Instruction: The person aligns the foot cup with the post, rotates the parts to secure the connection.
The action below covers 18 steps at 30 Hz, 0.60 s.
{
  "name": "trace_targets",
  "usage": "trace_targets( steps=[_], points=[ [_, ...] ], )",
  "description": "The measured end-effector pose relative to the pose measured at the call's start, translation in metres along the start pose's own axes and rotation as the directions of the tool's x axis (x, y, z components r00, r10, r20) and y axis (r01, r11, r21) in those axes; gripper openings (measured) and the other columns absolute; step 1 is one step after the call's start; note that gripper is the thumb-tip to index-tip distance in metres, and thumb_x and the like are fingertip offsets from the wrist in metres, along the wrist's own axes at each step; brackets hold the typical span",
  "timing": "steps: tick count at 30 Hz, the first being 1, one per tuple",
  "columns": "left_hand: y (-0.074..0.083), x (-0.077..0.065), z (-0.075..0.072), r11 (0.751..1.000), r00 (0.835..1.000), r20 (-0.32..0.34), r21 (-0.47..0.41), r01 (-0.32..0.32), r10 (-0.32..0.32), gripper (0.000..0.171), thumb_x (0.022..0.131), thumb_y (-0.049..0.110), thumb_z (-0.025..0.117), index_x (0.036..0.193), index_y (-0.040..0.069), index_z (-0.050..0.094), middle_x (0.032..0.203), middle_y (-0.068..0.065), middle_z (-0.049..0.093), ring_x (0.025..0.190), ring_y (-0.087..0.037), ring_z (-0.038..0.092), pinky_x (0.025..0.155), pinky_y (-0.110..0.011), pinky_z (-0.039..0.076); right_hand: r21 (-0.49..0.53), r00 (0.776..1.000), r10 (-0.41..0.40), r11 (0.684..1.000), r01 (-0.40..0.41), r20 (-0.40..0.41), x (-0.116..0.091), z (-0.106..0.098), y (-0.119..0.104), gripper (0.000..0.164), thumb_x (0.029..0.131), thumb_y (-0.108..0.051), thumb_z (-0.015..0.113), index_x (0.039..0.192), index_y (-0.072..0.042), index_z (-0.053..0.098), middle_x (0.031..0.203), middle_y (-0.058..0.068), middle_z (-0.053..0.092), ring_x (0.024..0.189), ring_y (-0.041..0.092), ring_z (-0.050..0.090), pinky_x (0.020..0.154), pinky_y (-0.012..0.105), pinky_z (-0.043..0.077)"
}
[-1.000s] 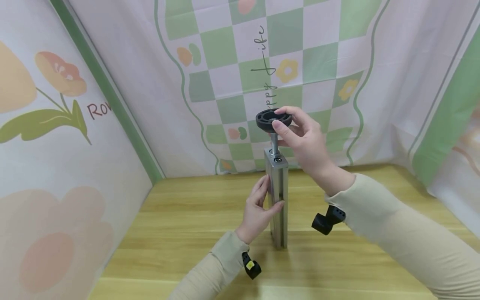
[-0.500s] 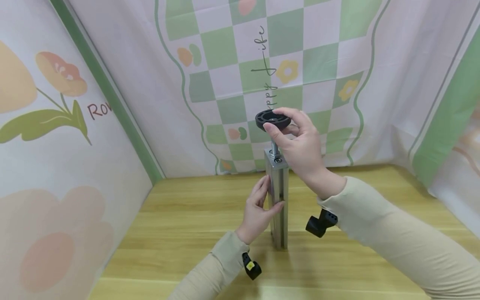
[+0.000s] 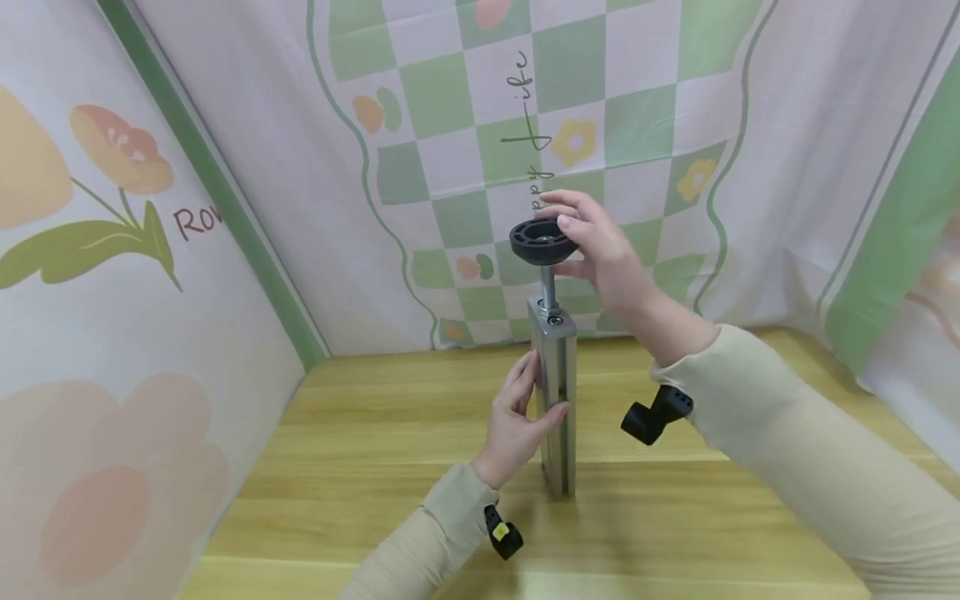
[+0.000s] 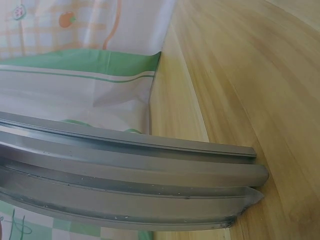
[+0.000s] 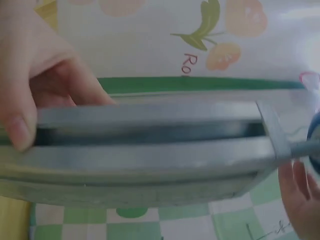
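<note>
An aluminium extrusion profile (image 3: pixel 555 400) stands upright on the table, with a metal cap plate (image 3: pixel 553 323) at its top. From that plate a metal stem (image 3: pixel 549 288) rises to a black round levelling foot (image 3: pixel 542 250), hollow side up. My left hand (image 3: pixel 513 429) grips the profile about mid-height, thumb on the near side and fingers behind. My right hand (image 3: pixel 611 258) is at the foot's right edge, its thumb by the rim and its fingers loosely extended around it. The left wrist view shows the profile's grooved side (image 4: pixel 130 175); the right wrist view shows the left thumb (image 5: pixel 20 132) on it.
The wooden table (image 3: pixel 375 433) spreads around the profile's base. A checkered curtain (image 3: pixel 498 158) hangs close behind, and a flower-printed sheet (image 3: pixel 112 333) stands at the left. Small black camera mounts (image 3: pixel 656 414) are strapped at both wrists.
My right hand first swept its thumb left along the foot's rim, then loosened and moved back right with the fingers lifted. The left hand and the profile have stayed in place.
</note>
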State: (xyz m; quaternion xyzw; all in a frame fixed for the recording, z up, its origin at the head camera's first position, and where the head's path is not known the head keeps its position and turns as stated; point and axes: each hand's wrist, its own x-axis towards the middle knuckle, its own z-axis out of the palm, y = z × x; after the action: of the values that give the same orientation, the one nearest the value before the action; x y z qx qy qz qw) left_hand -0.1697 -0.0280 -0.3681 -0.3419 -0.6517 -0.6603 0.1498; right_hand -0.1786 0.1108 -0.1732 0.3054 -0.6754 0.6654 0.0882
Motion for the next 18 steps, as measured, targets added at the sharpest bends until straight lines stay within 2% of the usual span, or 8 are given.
trace_targets(
  steps=[3,7,10,14,18],
  points=[
    [0.001,0.0,0.0,1.0,1.0,0.005,-0.002,0.025,-0.025,0.068,0.084,-0.01,0.064,0.141,-0.01,0.027,0.149,-0.027,0.024,0.137,-0.038,0.031,0.114,-0.029,0.026,0.181,0.989,-0.023,0.983,-0.003,0.143,0.007,-0.01,0.006,0.05,0.096,-0.026,0.036,0.14,-0.002,0.034,0.129,0.007,0.05,0.11,0.017,0.056,0.096,0.036,0.047],
    [0.001,-0.001,0.0,0.999,0.999,0.007,-0.007,0.053,-0.053,0.069,0.083,-0.01,0.064,0.141,-0.01,0.027,0.15,-0.025,0.023,0.138,-0.035,0.029,0.114,-0.028,0.026,0.3,0.959,-0.063,0.954,-0.023,0.275,0.012,-0.02,0.013,0.048,0.096,-0.024,0.032,0.14,-0.006,0.038,0.129,0.005,0.053,0.116,0.022,0.053,0.096,0.032,0.048],
    [0.001,-0.001,0.0,0.999,0.999,0.004,-0.005,0.047,-0.047,0.069,0.083,-0.01,0.065,0.141,-0.01,0.028,0.149,-0.025,0.024,0.138,-0.036,0.03,0.114,-0.029,0.027,0.355,0.943,-0.089,0.934,-0.032,0.321,0.013,-0.024,0.016,0.044,0.095,-0.02,0.031,0.135,-0.011,0.046,0.13,0.005,0.055,0.117,0.023,0.052,0.096,0.033,0.049],
    [0.001,-0.001,0.0,1.0,1.0,-0.001,-0.005,0.027,-0.027,0.069,0.083,-0.01,0.065,0.141,-0.01,0.028,0.148,-0.026,0.025,0.137,-0.037,0.032,0.114,-0.03,0.028,0.401,0.927,-0.129,0.916,-0.025,0.352,0.013,-0.026,0.019,0.041,0.096,-0.016,0.032,0.132,-0.012,0.051,0.131,0.007,0.053,0.118,0.022,0.051,0.097,0.031,0.05],
    [0.001,0.0,-0.001,1.0,1.0,-0.005,-0.003,0.008,-0.008,0.069,0.083,-0.011,0.064,0.14,-0.011,0.027,0.148,-0.027,0.026,0.136,-0.039,0.033,0.114,-0.03,0.027,0.4,0.931,-0.135,0.917,-0.013,0.339,0.013,-0.026,0.021,0.035,0.097,-0.015,0.036,0.128,-0.012,0.053,0.128,0.005,0.054,0.116,0.019,0.053,0.096,0.029,0.049]
  ],
)
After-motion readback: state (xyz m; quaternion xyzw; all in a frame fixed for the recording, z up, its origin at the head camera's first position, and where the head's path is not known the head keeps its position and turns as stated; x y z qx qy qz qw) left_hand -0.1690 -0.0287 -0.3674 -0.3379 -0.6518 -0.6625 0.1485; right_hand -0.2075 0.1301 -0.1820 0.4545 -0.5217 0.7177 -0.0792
